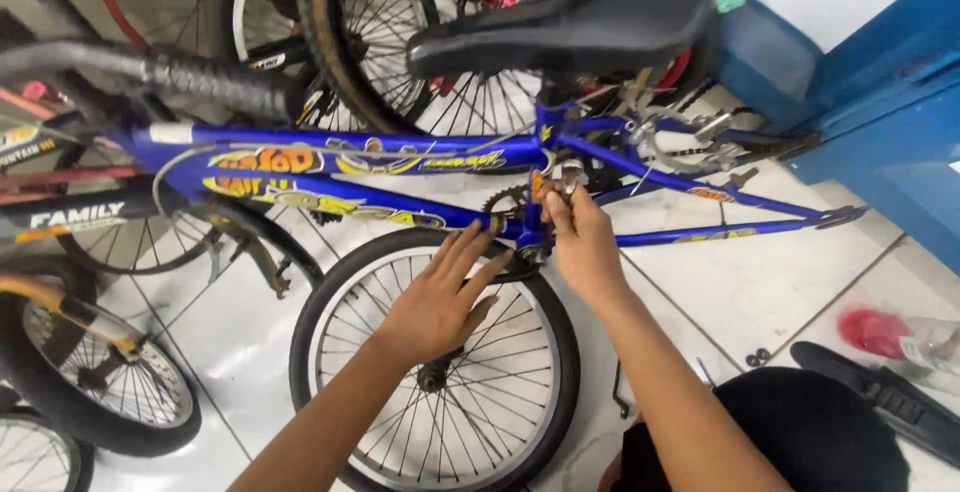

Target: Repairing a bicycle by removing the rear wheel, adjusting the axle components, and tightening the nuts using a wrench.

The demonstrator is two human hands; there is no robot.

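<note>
- Your right hand (580, 242) pinches a small metal part (566, 178) at the bottom bracket (530, 250) of the blue bicycle frame (400, 177), directly above it.
- Your left hand (440, 297) lies open, fingers spread, just left of the bracket, touching it.

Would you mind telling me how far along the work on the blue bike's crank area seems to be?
Done: the blue frame has no rear wheel in its dropouts, and a loose wheel lies on the tiled floor beneath. In hand: the right hand grips the seat tube at the bottom bracket, while the left hand rests open beside it. Left: no crank arm or pedal is visible there.
</note>
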